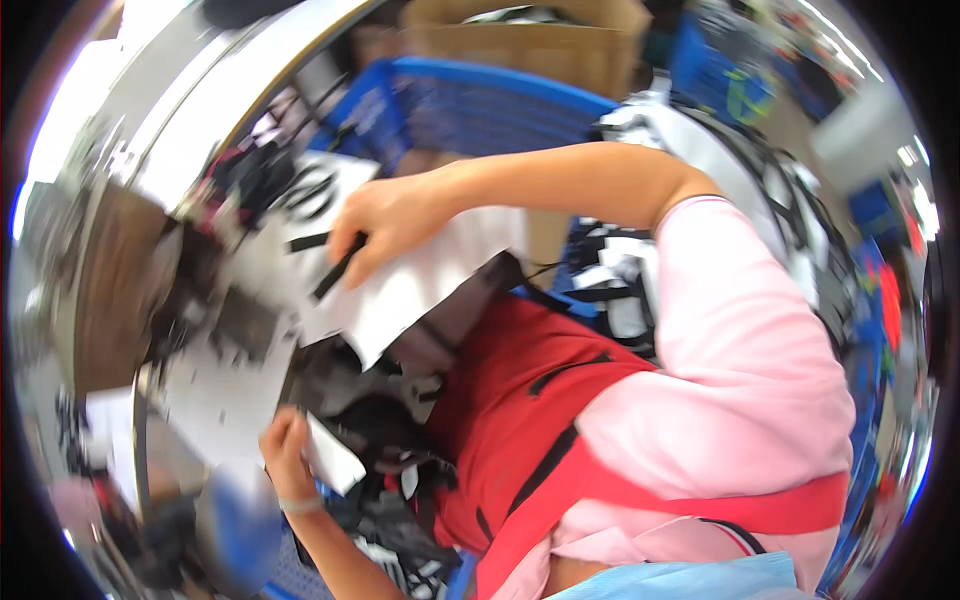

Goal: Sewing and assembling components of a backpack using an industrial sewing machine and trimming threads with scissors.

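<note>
My right hand (390, 225) reaches across from the right, its fingers closed on a black strap (340, 268). Below that hand spreads a white fabric sheet (430, 275), its lower edge hanging in a point. Whether the strap is fixed to the sheet, I cannot tell. Lower down at the left, my left hand (286, 455) is closed on a small flat white piece (333, 456). Dark fabric pieces (380, 425) lie in a heap just beyond it. My red apron (540, 400) fills the middle of the view.
A pale worktable (215, 400) stands at the left, with a blurred brown block (120, 290) beside it. Behind the sheet is a blue plastic crate (480, 90), with a cardboard box (530, 50) beyond. White and black bundled goods (690, 140) are piled at the right.
</note>
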Action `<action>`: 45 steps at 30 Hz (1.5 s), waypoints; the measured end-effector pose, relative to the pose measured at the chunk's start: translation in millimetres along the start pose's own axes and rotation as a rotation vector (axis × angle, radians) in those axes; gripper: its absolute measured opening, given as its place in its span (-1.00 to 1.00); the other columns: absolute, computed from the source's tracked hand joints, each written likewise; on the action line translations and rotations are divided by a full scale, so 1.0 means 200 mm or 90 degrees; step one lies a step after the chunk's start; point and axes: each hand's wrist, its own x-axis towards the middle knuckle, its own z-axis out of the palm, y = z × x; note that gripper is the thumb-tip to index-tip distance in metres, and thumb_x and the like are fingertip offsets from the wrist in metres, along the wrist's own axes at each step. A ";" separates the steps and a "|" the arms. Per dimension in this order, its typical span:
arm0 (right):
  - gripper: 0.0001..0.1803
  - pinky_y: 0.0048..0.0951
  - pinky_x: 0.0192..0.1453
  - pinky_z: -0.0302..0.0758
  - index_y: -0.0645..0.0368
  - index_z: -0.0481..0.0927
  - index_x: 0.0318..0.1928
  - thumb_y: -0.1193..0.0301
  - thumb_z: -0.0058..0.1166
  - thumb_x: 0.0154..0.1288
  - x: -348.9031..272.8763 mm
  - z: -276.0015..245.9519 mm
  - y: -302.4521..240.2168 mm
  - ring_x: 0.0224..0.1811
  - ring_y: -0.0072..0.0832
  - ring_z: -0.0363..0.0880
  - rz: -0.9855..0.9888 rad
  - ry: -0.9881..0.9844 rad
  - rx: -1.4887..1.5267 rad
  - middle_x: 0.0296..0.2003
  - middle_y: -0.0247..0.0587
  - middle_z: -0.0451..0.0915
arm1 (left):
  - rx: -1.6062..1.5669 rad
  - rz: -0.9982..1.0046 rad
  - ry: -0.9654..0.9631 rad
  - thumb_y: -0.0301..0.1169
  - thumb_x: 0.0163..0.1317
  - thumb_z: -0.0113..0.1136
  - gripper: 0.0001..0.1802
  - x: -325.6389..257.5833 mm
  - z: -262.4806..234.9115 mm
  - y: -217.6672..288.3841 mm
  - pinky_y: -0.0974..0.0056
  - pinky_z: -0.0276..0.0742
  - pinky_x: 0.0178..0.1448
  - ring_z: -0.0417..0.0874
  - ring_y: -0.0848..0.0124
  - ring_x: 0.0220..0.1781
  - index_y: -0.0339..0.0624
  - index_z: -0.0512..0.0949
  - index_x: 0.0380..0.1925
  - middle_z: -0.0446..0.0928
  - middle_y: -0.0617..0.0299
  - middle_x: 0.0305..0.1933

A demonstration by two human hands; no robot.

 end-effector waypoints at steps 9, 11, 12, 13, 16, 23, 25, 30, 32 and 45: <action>-0.72 -0.56 -0.38 0.40 0.22 0.67 -0.21 0.25 0.22 0.24 -0.95 -0.59 -0.51 -0.53 -0.62 0.45 0.089 0.672 -0.108 -0.51 -0.34 0.60 | -0.016 0.008 -0.062 -0.43 0.26 0.19 -0.89 0.01 0.28 -0.04 0.51 0.19 -0.23 0.33 0.67 -0.38 -0.24 0.56 -0.40 0.41 0.49 -0.44; -0.72 -0.55 -0.43 0.53 0.24 0.65 -0.13 0.29 0.20 0.27 -1.19 -0.70 -0.68 -0.50 -0.60 0.57 0.054 0.783 0.025 -0.39 -0.27 0.64 | -0.013 0.016 -0.095 -0.44 0.27 0.18 -0.88 0.02 0.32 0.00 0.51 0.18 -0.23 0.32 0.67 -0.38 -0.25 0.56 -0.41 0.40 0.49 -0.45; -0.71 -0.60 -0.45 0.55 0.26 0.63 -0.15 0.27 0.16 0.31 -1.36 -0.82 -0.69 -0.46 -0.57 0.61 0.009 0.844 -0.002 -0.36 -0.24 0.64 | -0.013 0.027 -0.119 -0.44 0.27 0.18 -0.88 0.03 0.33 0.01 0.51 0.17 -0.24 0.31 0.67 -0.38 -0.25 0.55 -0.42 0.39 0.49 -0.45; -0.70 -0.60 -0.40 0.54 0.25 0.62 -0.16 0.24 0.12 0.34 -1.42 -0.77 -0.80 -0.44 -0.57 0.60 0.095 0.942 0.005 -0.34 -0.26 0.63 | -0.004 0.039 -0.134 -0.44 0.27 0.18 -0.87 0.03 0.31 0.00 0.51 0.16 -0.25 0.31 0.67 -0.38 -0.26 0.55 -0.42 0.37 0.49 -0.46; -0.68 -0.53 -0.30 0.46 0.31 0.60 -0.19 0.24 0.10 0.35 -2.05 -0.96 -0.64 -0.43 -0.60 0.49 0.208 0.777 -0.626 -0.40 -0.31 0.60 | 0.014 0.045 -0.155 -0.44 0.27 0.17 -0.86 0.07 0.36 -0.04 0.52 0.14 -0.26 0.29 0.67 -0.39 -0.27 0.55 -0.43 0.35 0.49 -0.47; -0.41 -0.21 -0.09 0.52 0.12 0.65 -0.04 -0.12 0.08 0.20 -3.63 -0.53 0.09 -0.13 -0.29 0.63 0.636 1.091 -0.230 -0.11 -0.11 0.65 | -0.003 0.058 -0.196 -0.46 0.28 0.18 -0.88 0.08 0.44 -0.02 0.54 0.19 -0.26 0.32 0.70 -0.37 -0.29 0.57 -0.39 0.40 0.49 -0.43; -0.38 -0.22 0.12 0.45 0.16 0.57 0.10 0.01 0.15 0.13 -3.99 -0.17 0.22 0.06 -0.17 0.56 1.229 0.764 -0.480 0.01 0.01 0.60 | -0.021 0.073 -0.229 -0.46 0.28 0.18 -0.88 0.15 0.56 -0.07 0.54 0.19 -0.27 0.32 0.70 -0.36 -0.30 0.57 -0.39 0.40 0.49 -0.43; -0.52 -0.11 0.25 0.38 -0.03 0.62 0.04 0.09 0.08 0.12 -3.46 -0.14 0.56 0.13 -0.02 0.53 1.295 0.681 -0.460 0.00 0.01 0.61 | 0.243 0.203 -0.165 -0.50 0.21 0.19 -0.88 -0.03 0.48 0.14 0.45 0.34 -0.23 0.42 0.55 -0.35 -0.37 0.55 -0.36 0.43 0.31 -0.42; -0.62 -0.20 0.15 0.44 -0.07 0.64 0.00 0.12 0.04 0.23 -3.21 -0.43 0.44 0.07 -0.17 0.58 0.999 0.814 -0.617 -0.06 -0.08 0.65 | 0.290 0.302 -0.148 -0.52 0.16 0.18 -0.88 -0.08 0.55 0.22 0.37 0.41 -0.19 0.52 0.39 -0.34 -0.39 0.55 -0.34 0.47 0.17 -0.40; -0.42 -0.50 0.00 0.46 0.15 0.37 0.26 0.20 0.15 0.30 -0.42 0.68 -0.05 -0.11 -0.57 0.49 0.354 -0.038 0.351 -0.10 -0.22 0.58 | 0.451 0.550 -0.207 -0.39 0.05 0.23 -0.88 -0.29 1.17 0.10 0.17 0.37 0.05 0.53 0.23 -0.14 -0.14 0.63 -0.39 0.54 0.19 -0.29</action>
